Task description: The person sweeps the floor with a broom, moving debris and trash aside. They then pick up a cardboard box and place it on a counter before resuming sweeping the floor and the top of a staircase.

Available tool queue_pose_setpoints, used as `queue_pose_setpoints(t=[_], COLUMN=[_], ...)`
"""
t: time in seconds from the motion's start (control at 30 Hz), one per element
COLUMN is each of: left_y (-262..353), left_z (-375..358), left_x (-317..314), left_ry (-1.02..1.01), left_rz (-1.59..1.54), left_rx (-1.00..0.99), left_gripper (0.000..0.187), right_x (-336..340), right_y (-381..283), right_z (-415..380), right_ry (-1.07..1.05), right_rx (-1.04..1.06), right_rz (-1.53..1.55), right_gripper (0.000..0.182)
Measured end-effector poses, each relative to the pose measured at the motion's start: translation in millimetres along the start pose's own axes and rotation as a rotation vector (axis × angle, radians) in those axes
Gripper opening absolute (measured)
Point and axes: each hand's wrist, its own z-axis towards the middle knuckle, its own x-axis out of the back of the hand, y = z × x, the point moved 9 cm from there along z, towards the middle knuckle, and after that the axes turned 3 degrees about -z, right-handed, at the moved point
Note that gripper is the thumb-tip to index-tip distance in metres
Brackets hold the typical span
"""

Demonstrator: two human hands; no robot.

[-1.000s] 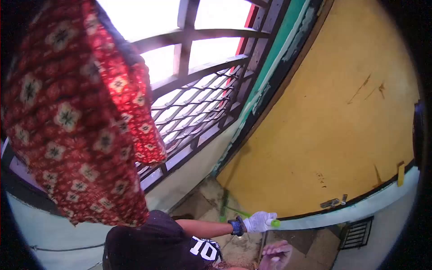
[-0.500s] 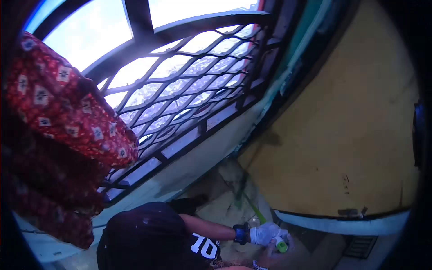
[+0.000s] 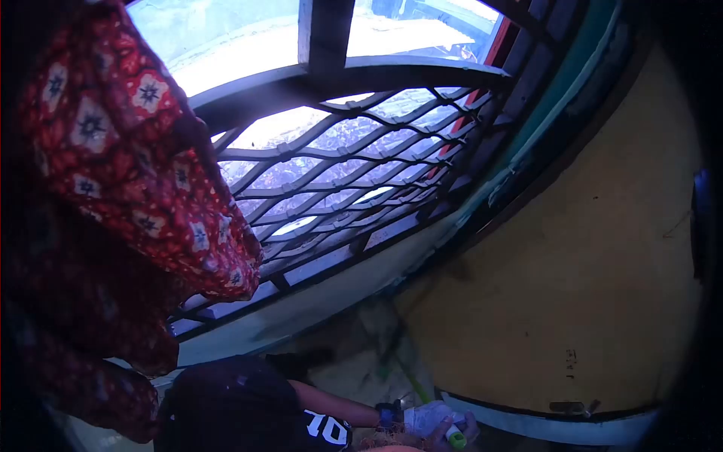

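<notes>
The right hand [image 3: 471, 428] had moved in beside the left hand [image 3: 425, 417], which I saw clasping the green stick [image 3: 420, 390] at bottom centre, slanting, its end aimed lower right; the right grip I couldn't tell.

A green stick [image 3: 416, 386] crosses the open floor [image 3: 358, 352] between grille [image 3: 376, 79] and yellow door [image 3: 557, 301].

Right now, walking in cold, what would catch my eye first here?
Probably the red cloth printed with pale flowers, hanging large at the left, beside the dark lattice window grille with glaring light behind it, top centre. Next comes the broad mustard-yellow panel filling the right side. Low down, right of centre, a white-gloved hand grips a green-tipped handle.
</notes>
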Motion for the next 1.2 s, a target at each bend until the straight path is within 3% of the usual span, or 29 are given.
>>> queue_pose_setpoints(t=[0.17,0.23,0.9,0.97,1.13,1.2], left_y=[46,36,-8,-16,-42,-51], left_z=[6,5,-9,-12,-15,-16], left_x=[3,-4,-20,-21,-20,-20], left_ry=[0.175,0.170,-0.116,-0.144,-0.200,-0.217], left_rz=[-0.198,-0.449,0.149,0.218,0.395,0.444], left_rx=[-0.122,-0.124,0.077,0.090,0.109,0.111], left_gripper=[0.046,0.043,0.018,0.016,0.015,0.016], right_x=[-1,-2,-20,-25,74,85], right_y=[8,11,41,57,-65,-51], right_z=[1,1,-10,-12,-32,-37], right_ry=[-0.038,-0.051,-0.173,-0.214,0.063,0.037], right_rx=[-0.015,-0.025,-0.122,-0.076,0.317,0.024], right_rz=[-0.020,-0.029,-0.169,-0.344,-0.197,0.070], right_gripper=[0.043,0.043,0.049,0.053,0.060,0.062])
